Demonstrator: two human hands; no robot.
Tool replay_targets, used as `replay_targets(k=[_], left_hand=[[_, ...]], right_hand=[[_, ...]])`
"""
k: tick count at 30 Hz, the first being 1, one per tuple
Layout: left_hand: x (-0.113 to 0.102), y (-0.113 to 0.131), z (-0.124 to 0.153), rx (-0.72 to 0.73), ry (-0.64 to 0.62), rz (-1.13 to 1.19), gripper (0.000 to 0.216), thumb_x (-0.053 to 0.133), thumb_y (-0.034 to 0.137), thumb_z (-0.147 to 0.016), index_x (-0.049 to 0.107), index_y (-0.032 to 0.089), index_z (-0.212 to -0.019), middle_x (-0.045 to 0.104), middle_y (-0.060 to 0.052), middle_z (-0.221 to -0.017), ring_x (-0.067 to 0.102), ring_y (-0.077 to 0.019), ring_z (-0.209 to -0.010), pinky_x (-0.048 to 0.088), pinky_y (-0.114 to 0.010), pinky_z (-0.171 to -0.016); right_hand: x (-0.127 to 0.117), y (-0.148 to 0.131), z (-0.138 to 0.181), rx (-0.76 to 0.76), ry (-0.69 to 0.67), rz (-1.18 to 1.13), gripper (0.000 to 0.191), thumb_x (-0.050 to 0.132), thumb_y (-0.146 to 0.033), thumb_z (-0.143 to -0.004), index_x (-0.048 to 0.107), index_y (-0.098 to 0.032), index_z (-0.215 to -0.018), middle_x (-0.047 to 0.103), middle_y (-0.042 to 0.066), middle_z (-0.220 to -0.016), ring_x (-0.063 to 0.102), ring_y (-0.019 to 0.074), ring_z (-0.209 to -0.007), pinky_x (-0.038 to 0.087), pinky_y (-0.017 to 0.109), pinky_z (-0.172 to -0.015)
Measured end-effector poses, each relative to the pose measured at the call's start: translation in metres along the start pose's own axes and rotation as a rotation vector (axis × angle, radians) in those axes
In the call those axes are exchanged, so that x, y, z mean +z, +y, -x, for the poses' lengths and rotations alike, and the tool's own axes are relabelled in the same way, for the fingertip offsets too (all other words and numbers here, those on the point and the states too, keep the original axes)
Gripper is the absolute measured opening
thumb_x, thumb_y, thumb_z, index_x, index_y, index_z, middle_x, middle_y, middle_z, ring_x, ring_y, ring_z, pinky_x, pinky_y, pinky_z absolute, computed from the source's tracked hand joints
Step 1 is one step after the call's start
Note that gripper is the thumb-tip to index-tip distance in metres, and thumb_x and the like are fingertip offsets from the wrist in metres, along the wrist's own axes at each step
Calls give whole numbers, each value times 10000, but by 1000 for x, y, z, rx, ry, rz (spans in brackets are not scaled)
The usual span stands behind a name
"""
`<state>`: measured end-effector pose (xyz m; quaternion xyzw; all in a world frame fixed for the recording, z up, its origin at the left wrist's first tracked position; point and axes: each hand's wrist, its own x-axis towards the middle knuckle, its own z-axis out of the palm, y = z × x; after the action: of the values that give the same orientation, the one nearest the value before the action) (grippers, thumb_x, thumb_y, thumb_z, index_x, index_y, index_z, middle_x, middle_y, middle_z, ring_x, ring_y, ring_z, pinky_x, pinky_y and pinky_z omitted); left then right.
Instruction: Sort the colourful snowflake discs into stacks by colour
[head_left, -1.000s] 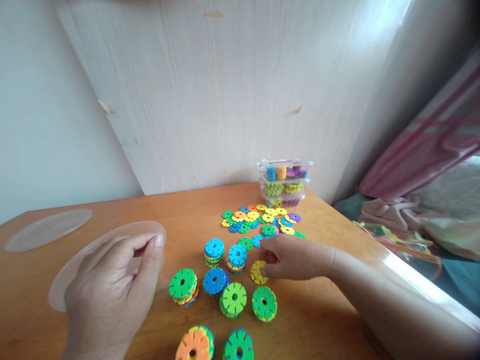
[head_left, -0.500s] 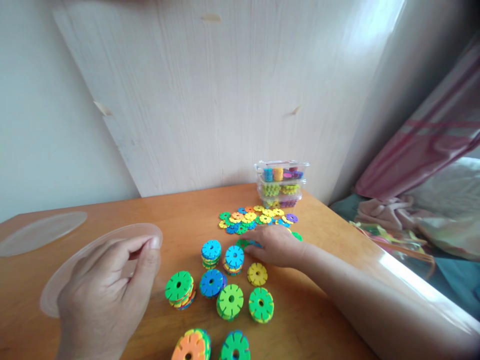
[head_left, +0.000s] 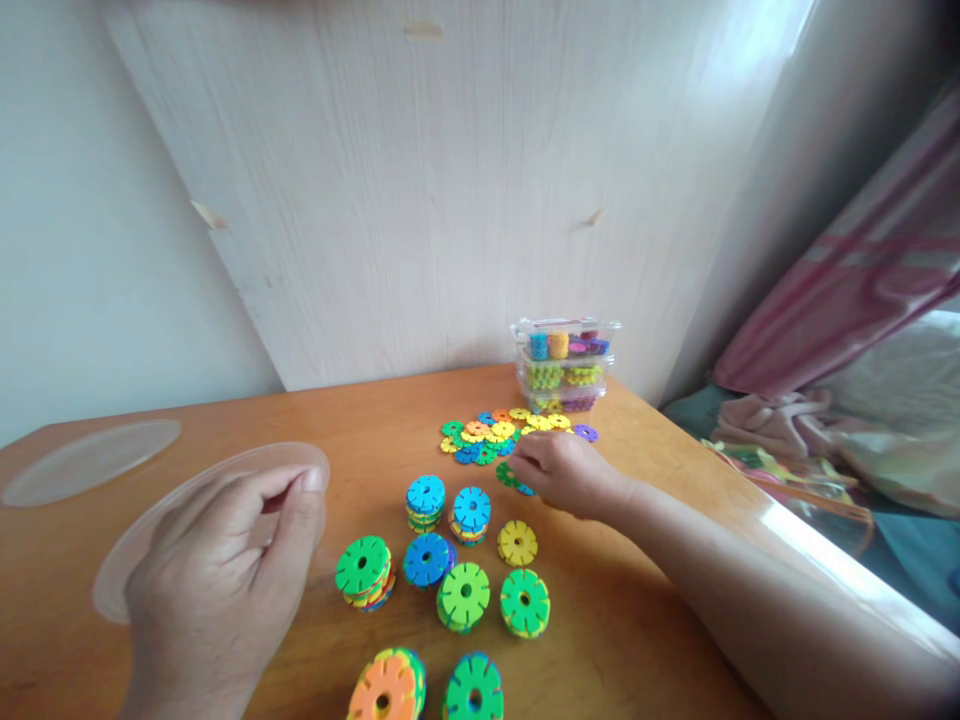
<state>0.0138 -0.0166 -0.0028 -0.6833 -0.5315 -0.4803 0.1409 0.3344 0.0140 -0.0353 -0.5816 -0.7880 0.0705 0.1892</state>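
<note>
My right hand (head_left: 566, 472) is over the near side of a loose pile of slotted plastic discs (head_left: 501, 430), fingers curled down. A green slotted disc (head_left: 507, 474) shows at its fingertips, with a blue disc (head_left: 526, 490) partly hidden beneath. My left hand (head_left: 225, 575) hovers at the left, thumb and forefinger pinched together, with nothing visible between them. Between the hands stand several short stacks of discs, among them one with a light-blue top (head_left: 425, 495), one with a dark-blue top (head_left: 427, 560) and one with a lime top (head_left: 463, 597).
A yellow disc (head_left: 517, 543) lies near the stacks. Clear boxes (head_left: 566, 365) of coloured pieces stand stacked at the back. Two translucent lids (head_left: 112, 585) lie at left, one partly behind my left hand. Past the table's right edge are cloths (head_left: 780, 425) and a pink curtain (head_left: 817, 290).
My right hand has shifted right, and the green and blue discs at its fingers have moved with it. The left hand keeps its pinch, almost still. The view has shifted slightly.
</note>
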Motion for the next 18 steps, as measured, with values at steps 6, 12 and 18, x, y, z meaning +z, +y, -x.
replay_targets(k=[6, 12, 18], left_hand=[[-2, 6, 1, -22, -7, -6, 220, 586, 404, -951, 722, 232, -938, 770, -36, -974, 717, -232, -1006, 510, -370, -1018], [-2, 4, -3, 26, 10, -5, 220, 581, 400, -955, 714, 227, -926, 760, -33, -948, 715, -216, -973, 512, -356, -1007], [-1, 1, -1, 50, -1, -1, 223, 584, 410, -950, 715, 232, -924, 763, -35, -946, 715, -219, -964, 510, -362, -1012]], right_hand=[[-14, 3, 14, 78, -331, -530, 279, 588, -374, -909, 506, -206, -703, 473, -58, -612, 433, 96, -557, 323, 242, -523], [-11, 8, 13, 38, -322, -407, 272, 602, -358, -890, 561, -193, -677, 522, -44, -621, 448, 106, -584, 325, 248, -542], [-11, 18, 10, 45, -117, -41, 247, 621, -317, -850, 737, -256, -1059, 720, 31, -889, 622, 186, -776, 384, 277, -642]])
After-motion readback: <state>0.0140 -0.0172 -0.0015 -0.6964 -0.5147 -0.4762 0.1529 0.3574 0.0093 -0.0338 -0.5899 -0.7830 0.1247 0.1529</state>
